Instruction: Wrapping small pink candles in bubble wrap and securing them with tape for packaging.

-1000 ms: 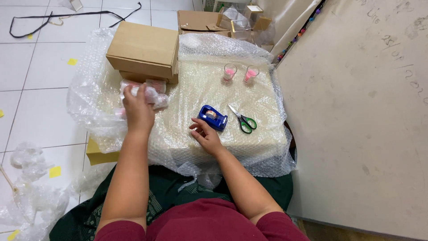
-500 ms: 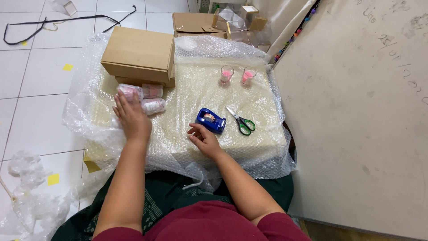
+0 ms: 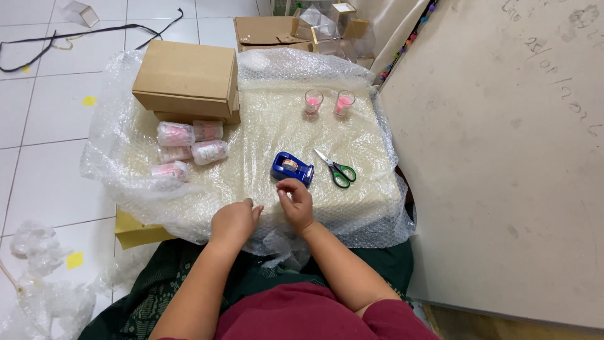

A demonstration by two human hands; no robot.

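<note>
Down at the lower middle of the frame, the right hand (image 3: 297, 203) has its fingertips drawn together in a narrow pinch; whether anything thin is caught between them cannot be told. The knuckles face up, the wrist bends, and the forearm runs down and to the right toward the maroon sleeve at the bottom edge. Just to its left, the left hand (image 3: 234, 221) rests palm down on the bubble wrap sheet (image 3: 264, 126), fingers loosely curled and close together, holding nothing that shows; its forearm drops straight toward the bottom of the frame.

Just above the right fingertips sits the blue tape dispenser (image 3: 292, 168), near but not touching the hand. Its long axis runs from upper left to lower right, and the roll shows on its top. Right of it lie green-handled scissors (image 3: 337, 169), blades pointing up and left, handles toward the lower right.

Farther up, two small glasses with pink contents (image 3: 328, 102) stand upright side by side. At centre left, several small bubble-wrapped bundles (image 3: 186, 148) lie in a loose cluster, most with their long axes roughly left to right. Above them a closed cardboard box (image 3: 187, 79) rests on the sheet.

The sheet covers a low work surface. A white tiled floor (image 3: 44, 126) fills the left, with loose clear plastic (image 3: 38, 283) at lower left and a black cable (image 3: 75, 38) at upper left. A pale board (image 3: 503, 157) takes up the right side.
</note>
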